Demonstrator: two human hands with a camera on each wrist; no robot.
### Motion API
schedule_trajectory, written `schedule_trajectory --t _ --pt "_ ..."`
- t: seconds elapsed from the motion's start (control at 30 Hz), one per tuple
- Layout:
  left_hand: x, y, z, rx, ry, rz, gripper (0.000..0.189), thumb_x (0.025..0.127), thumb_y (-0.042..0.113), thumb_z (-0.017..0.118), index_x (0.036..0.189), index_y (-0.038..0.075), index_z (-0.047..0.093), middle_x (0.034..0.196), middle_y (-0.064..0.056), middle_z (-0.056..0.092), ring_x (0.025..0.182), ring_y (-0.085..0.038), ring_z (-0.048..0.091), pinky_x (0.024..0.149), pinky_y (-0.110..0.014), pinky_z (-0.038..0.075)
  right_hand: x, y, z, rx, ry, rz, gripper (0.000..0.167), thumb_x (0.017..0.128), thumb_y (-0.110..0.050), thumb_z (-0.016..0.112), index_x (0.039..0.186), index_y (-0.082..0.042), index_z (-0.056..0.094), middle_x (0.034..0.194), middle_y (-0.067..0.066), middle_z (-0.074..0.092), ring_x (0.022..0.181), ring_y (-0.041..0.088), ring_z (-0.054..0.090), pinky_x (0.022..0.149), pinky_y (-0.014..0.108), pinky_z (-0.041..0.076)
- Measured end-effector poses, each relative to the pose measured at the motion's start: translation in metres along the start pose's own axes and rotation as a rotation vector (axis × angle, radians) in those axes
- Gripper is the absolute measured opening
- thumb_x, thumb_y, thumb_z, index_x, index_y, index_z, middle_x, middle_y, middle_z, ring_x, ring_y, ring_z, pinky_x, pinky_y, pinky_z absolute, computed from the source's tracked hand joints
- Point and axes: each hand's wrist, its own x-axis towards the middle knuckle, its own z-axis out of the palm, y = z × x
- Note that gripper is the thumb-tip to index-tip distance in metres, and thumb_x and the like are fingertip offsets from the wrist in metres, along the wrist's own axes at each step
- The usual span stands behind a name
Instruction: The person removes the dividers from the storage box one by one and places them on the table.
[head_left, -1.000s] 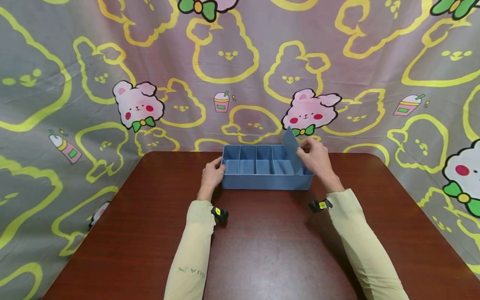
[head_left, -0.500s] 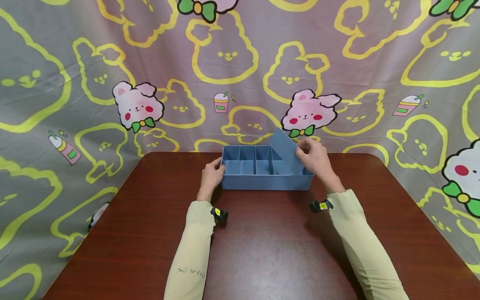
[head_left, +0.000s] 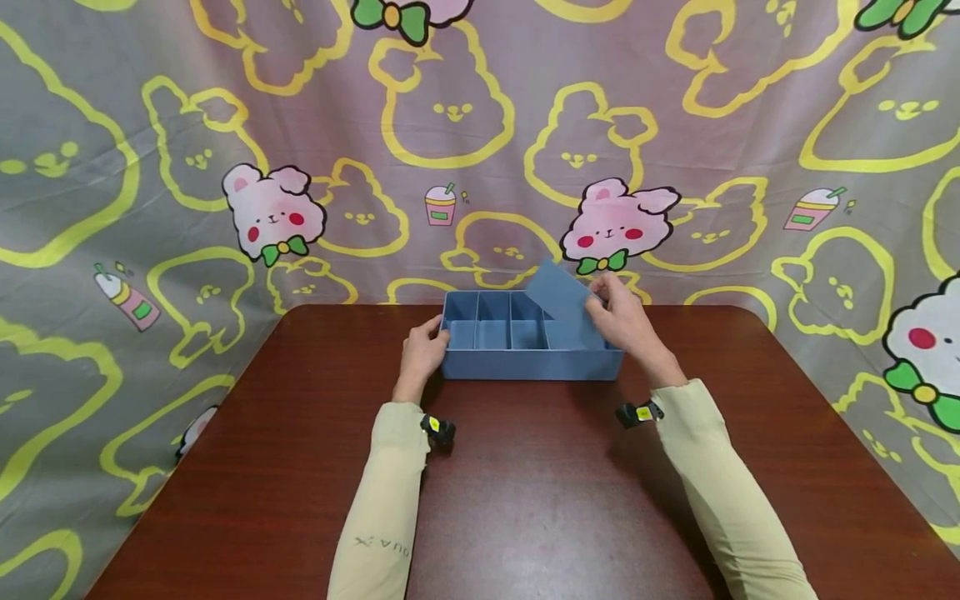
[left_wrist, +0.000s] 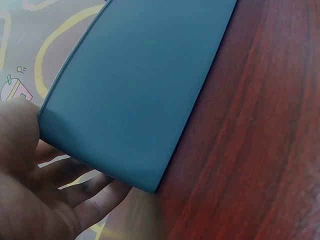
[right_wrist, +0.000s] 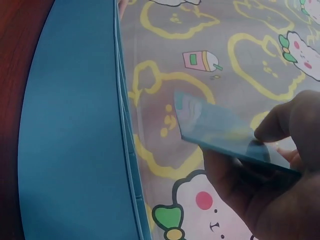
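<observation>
Right fingers (right_wrist: 222,172) pinching a blue panel (head_left: 558,293), tilted farther left than before, left fingers (left_wrist: 103,201) gripping the box (head_left: 532,365)

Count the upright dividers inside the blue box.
3 visible: the left divider, the middle divider and the right divider, side by side across the blue box. More may be hidden behind the tilted panel and right hand.

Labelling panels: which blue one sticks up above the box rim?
The panel pinched in the right hand, tilted; the other panels visible in the box stand upright, no higher than its rim.
</observation>
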Motion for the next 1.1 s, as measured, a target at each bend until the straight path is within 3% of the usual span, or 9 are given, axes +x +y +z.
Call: schedule_trajectory --t 0.2,0.7,1.1 --pt "0.001 0.0 0.0 -0.002 0.001 -0.003 0.05 0.097 0.029 0.051 0.147 0.021 0.049 0.148 -0.008 0.051 0.135 -0.032 0.046 0.108 -0.052 0.04 -0.001 -0.001 0.003 0.009 -0.058 -0.036 0.018 0.092 -0.014 0.049 0.108 -0.004 0.05 0.09 0.014 0.055 0.063 0.021 0.043 0.064 0.035 0.038" --pt "0.002 -0.002 0.0 0.0 0.006 0.005 0.05 0.097 0.028 0.051 0.146 0.019 0.049 0.147 -0.009 0.052 0.136 -0.032 0.046 0.109 -0.053 0.04 -0.004 -0.006 0.015 0.025 -0.12 -0.139 0.014 0.09 -0.015 0.06 0.096 -0.007 0.05 0.084 0.007 0.047 0.071 0.022 0.042 0.068 0.035 0.036" --pt "0.003 -0.003 0.001 0.003 0.007 0.006 0.05 0.098 0.028 0.051 0.146 0.02 0.049 0.147 -0.008 0.052 0.133 -0.031 0.049 0.106 -0.052 0.042 -0.008 -0.007 0.02 0.027 -0.27 -0.163 0.016 0.093 -0.017 0.063 0.098 -0.009 0.049 0.078 0.005 0.045 0.062 0.019 0.043 0.063 0.032 0.038"
